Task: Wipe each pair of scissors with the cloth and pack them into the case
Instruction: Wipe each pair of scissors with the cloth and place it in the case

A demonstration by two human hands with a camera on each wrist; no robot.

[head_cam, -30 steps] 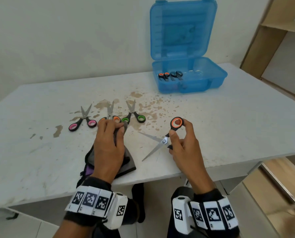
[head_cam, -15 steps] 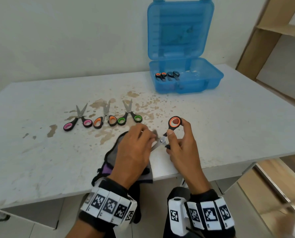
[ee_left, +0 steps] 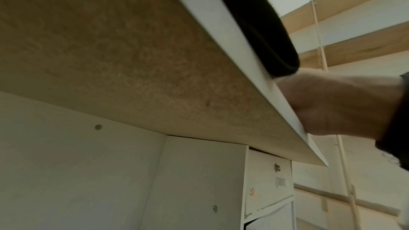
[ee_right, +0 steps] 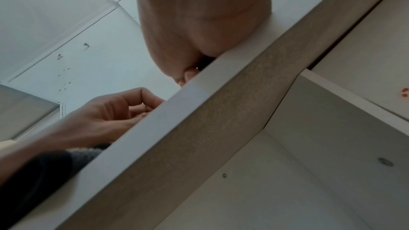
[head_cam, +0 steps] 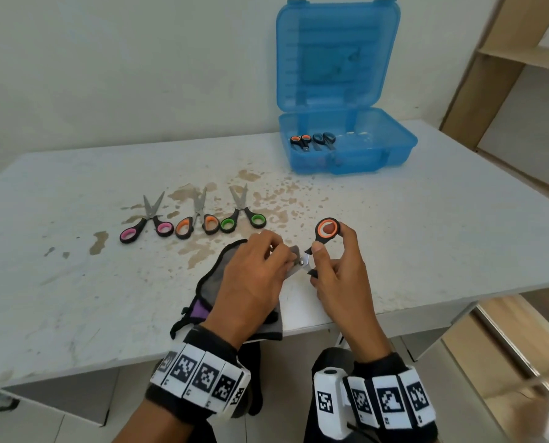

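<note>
Both of my hands meet at the lower centre of the head view: my right hand [head_cam: 340, 276] grips the orange-handled scissors [head_cam: 326, 231] by the handles, one ring raised above my fingers, while my left hand [head_cam: 254, 282] pinches the grey cloth [head_cam: 215, 276] around their blades. Three more pairs lie in a row on the stained worktop [head_cam: 74, 298] at centre left: pink [head_cam: 146, 223], orange [head_cam: 198, 220] and green [head_cam: 242, 215]. At the upper right, the open blue case [head_cam: 397, 148] holds two pairs.
</note>
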